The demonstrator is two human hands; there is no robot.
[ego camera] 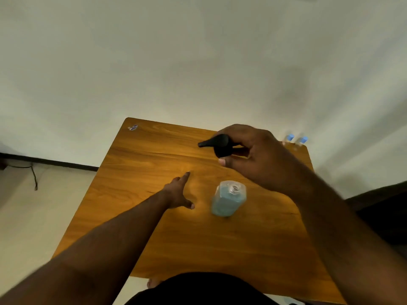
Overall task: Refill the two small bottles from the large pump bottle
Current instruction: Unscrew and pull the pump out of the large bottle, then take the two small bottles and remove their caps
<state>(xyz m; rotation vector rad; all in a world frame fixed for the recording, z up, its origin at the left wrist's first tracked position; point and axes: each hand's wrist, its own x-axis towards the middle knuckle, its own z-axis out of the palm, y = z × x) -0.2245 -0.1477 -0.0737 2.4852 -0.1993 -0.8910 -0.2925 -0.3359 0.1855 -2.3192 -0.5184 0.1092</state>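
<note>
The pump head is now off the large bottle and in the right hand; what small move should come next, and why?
Probably set the pump head down on the table. The right hand holds it above the wood, the large bottle stands with its neck open, and both small bottles wait capped at the far right corner. The left hand lies open.

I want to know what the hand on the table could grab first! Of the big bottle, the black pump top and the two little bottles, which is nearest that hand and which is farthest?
Counting from the left hand:
1. Big bottle, standing just to the hand's right, its neck open.
2. Black pump top, farther back, held up in the right hand.
3. Two little bottles with blue caps, at the far right corner; side by side, too close to rank.
</note>
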